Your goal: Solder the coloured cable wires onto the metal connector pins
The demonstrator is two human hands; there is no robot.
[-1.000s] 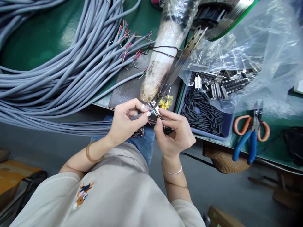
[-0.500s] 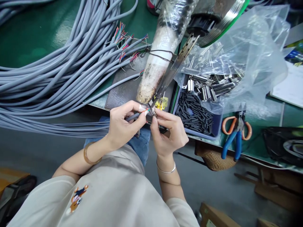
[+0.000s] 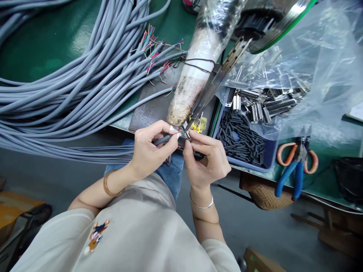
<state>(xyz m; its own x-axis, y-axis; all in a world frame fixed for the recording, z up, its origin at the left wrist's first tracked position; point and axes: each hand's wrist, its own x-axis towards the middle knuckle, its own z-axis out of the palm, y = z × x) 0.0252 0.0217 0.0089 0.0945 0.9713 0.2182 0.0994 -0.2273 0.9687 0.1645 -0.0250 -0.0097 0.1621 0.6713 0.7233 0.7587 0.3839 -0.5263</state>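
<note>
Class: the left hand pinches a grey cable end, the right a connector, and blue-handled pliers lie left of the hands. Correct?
No: the head view shows the blue-handled pliers right of the hands. The left hand pinches the grey cable end, the right hand the connector.

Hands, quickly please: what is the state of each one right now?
Left hand: closed, pinching the end of a grey cable.
Right hand: closed, pinching a small metal connector at the cable's wires.
</note>
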